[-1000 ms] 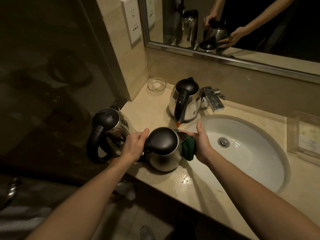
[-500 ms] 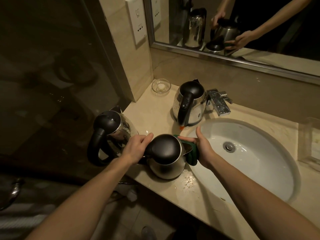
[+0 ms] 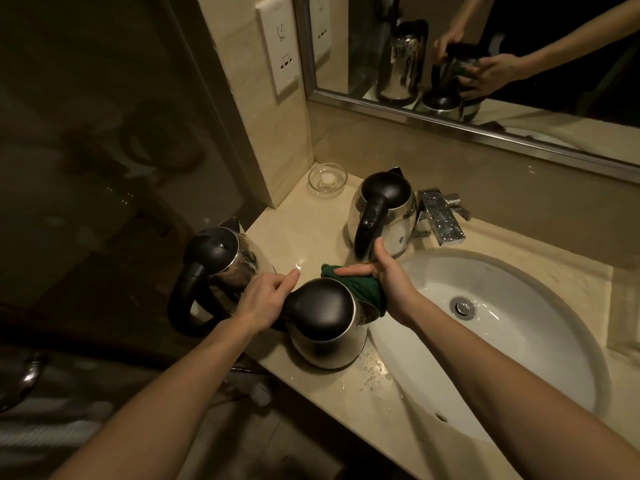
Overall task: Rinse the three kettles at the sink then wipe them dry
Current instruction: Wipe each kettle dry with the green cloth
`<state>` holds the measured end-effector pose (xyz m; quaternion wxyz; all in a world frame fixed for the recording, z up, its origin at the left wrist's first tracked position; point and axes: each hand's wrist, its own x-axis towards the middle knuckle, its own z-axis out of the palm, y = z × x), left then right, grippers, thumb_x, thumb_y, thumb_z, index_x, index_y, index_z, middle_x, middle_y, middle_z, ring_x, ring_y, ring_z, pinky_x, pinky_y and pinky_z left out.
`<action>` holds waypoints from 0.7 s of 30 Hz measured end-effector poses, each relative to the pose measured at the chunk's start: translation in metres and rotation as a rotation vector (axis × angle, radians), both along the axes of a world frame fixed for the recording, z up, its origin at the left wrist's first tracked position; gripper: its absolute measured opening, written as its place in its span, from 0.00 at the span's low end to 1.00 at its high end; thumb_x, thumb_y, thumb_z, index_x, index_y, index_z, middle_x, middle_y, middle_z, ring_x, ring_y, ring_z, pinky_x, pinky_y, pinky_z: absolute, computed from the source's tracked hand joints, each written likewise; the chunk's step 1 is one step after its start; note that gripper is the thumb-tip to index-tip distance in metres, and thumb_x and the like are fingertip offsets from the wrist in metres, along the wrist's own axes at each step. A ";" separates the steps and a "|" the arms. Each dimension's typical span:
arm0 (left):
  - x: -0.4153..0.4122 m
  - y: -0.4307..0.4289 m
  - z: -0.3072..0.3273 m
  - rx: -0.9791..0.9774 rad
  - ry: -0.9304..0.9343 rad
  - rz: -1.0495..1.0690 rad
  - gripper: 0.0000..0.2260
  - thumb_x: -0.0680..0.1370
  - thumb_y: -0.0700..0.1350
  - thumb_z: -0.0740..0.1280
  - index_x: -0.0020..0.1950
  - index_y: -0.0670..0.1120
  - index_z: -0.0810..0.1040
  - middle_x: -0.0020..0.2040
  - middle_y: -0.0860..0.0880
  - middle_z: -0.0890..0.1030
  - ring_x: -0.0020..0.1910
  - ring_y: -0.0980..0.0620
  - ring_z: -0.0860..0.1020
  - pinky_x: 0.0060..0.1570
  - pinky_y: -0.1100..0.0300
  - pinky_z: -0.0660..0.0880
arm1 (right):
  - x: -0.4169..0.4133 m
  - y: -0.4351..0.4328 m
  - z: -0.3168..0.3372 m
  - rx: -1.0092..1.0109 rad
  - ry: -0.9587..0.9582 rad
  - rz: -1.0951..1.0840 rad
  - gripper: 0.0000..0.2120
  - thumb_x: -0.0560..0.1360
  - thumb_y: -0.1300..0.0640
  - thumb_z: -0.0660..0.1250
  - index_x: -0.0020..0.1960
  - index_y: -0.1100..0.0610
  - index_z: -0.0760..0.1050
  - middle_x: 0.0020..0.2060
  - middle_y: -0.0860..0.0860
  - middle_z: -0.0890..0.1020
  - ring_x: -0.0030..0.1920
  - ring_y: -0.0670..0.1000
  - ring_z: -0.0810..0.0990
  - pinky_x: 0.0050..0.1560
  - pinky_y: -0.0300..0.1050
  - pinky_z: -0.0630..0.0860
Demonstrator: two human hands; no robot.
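Note:
Three steel kettles with black lids stand on the beige counter (image 3: 311,233). The near kettle (image 3: 325,327) sits at the counter's front edge, left of the white sink (image 3: 512,327). My left hand (image 3: 263,299) grips its handle on the left side. My right hand (image 3: 388,282) presses a dark green cloth (image 3: 363,289) against its spout side. A second kettle (image 3: 221,261) stands at the far left edge. The third kettle (image 3: 384,213) stands by the tap (image 3: 440,216), behind my right hand.
A small glass dish (image 3: 327,180) sits in the back corner under a wall socket plate (image 3: 278,43). A mirror (image 3: 485,57) runs along the back wall. Water drops lie on the counter (image 3: 374,372) in front of the near kettle. A glass partition (image 3: 104,150) closes off the left.
My right hand with the cloth has slid up and back around the near kettle's spout side. The left hand keeps its hold on the handle. The camera has shifted slightly.

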<state>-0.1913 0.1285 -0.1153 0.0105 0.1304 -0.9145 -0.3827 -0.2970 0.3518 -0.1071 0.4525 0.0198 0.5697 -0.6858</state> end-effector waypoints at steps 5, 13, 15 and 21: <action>-0.001 -0.003 -0.006 -0.019 0.020 0.041 0.35 0.75 0.69 0.51 0.30 0.37 0.69 0.29 0.41 0.68 0.32 0.38 0.70 0.36 0.46 0.64 | -0.002 0.000 -0.010 0.029 -0.040 0.008 0.40 0.79 0.34 0.43 0.51 0.62 0.84 0.51 0.60 0.84 0.50 0.54 0.84 0.49 0.43 0.78; -0.006 -0.005 -0.008 -0.061 0.058 0.049 0.27 0.77 0.67 0.52 0.29 0.47 0.64 0.28 0.48 0.64 0.29 0.47 0.63 0.36 0.45 0.62 | -0.006 -0.003 -0.013 0.127 0.049 0.100 0.39 0.78 0.32 0.46 0.55 0.60 0.83 0.53 0.57 0.84 0.55 0.55 0.81 0.49 0.40 0.75; -0.007 -0.006 -0.008 -0.061 0.057 0.056 0.27 0.76 0.67 0.52 0.29 0.47 0.64 0.27 0.49 0.63 0.29 0.48 0.63 0.36 0.48 0.60 | -0.008 -0.007 -0.009 0.139 0.091 0.147 0.38 0.77 0.31 0.46 0.55 0.58 0.84 0.55 0.56 0.83 0.57 0.54 0.80 0.53 0.41 0.74; -0.008 -0.007 -0.011 -0.075 0.057 0.092 0.26 0.76 0.67 0.53 0.29 0.47 0.62 0.27 0.52 0.60 0.29 0.50 0.62 0.35 0.47 0.61 | -0.009 -0.016 0.002 0.085 0.234 0.258 0.33 0.81 0.38 0.45 0.58 0.58 0.82 0.56 0.53 0.83 0.57 0.51 0.80 0.58 0.38 0.72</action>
